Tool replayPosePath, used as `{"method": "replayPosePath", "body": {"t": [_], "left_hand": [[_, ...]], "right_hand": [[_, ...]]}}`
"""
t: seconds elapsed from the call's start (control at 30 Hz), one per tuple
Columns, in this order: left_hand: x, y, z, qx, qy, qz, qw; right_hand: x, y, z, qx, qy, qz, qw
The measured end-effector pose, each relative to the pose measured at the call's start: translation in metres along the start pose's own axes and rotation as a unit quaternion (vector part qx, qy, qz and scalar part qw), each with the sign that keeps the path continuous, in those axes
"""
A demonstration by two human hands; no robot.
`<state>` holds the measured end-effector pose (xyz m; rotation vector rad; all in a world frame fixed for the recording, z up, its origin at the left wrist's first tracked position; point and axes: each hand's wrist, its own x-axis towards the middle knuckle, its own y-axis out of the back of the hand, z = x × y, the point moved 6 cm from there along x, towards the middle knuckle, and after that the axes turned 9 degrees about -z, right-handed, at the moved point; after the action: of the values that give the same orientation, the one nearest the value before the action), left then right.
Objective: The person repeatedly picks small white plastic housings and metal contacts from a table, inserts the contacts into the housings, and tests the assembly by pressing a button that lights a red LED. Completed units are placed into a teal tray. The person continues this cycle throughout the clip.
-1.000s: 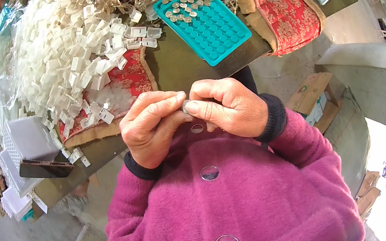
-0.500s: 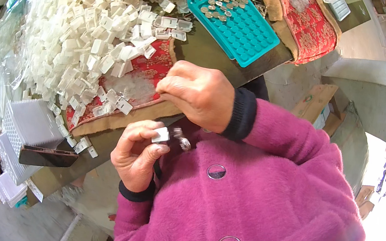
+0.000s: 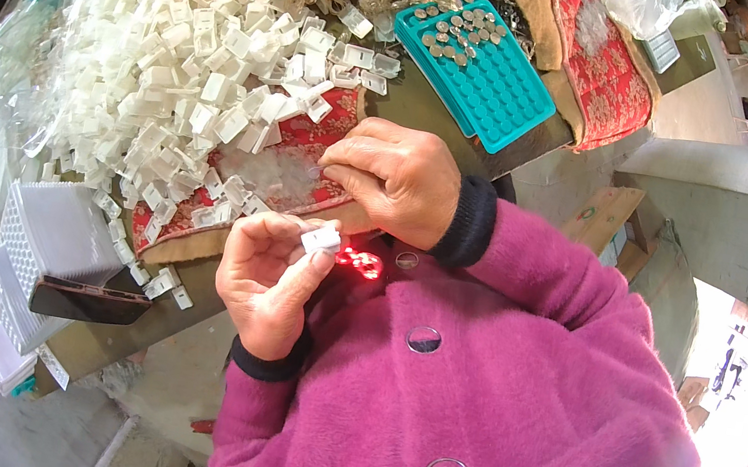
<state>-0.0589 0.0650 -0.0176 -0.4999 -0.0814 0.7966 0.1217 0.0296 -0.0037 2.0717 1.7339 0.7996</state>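
"What do the two hands have?"

"The left hand [image 3: 270, 284] pinches a small white case [image 3: 321, 239] between thumb and fingers, out past the near edge of the bench [image 3: 419, 106]. A little cluster of glowing red lights [image 3: 361, 263] sits just beside it, in front of the pink coat [image 3: 508, 372]."

"And the right hand [image 3: 401, 184]?"

"Its fingertips are drawn together over the near border of the red cloth [image 3: 339, 116], by some clear, wispy plastic [image 3: 271, 171]. I can't tell whether anything is caught between them."

"What might go wrong?"

"The case looks slick and only the fingertips have it, so a loose pinch could drop it to the floor, since no bench lies under it. The lights could also snag on a coat button [image 3: 424, 340] if the hand drew in closer."

"Anything on the bench?"

"The heap of white cases [image 3: 177, 56] spills toward the near edge; a sleeve might knock some off. The teal tray [image 3: 506, 108], near the right edge, carries loose metal discs [image 3: 464, 33] that a bump could scatter."
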Motion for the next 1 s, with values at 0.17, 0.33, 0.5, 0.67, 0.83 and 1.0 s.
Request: {"method": "replayPosePath", "body": {"t": [0.17,0.33,0.5,0.67,0.83,1.0], "left_hand": [[0.013,-0.012,0.0,-0.001,0.018,0.002,1.0],[0.025,-0.02,-0.003,0.011,0.028,0.0,1.0],[0.032,-0.018,-0.001,0.071,0.019,0.012,0.997],[0.033,-0.02,-0.002,0.022,0.034,-0.016,0.999],[0.031,-0.016,0.003,0.004,0.012,0.016,1.0],[0.025,-0.014,0.008,-0.016,0.022,0.021,0.999]], "right_hand": [[-0.001,0.007,0.001,0.102,-0.011,0.038,0.994],[-0.006,0.01,0.008,0.153,-0.049,0.018,0.987],[-0.005,0.013,0.011,0.161,-0.023,0.027,0.986],[-0.003,0.015,0.012,0.17,-0.003,0.037,0.985],[-0.002,0.014,0.008,0.152,0.001,0.051,0.987],[-0.002,0.005,0.014,0.182,-0.055,0.038,0.981]]}}
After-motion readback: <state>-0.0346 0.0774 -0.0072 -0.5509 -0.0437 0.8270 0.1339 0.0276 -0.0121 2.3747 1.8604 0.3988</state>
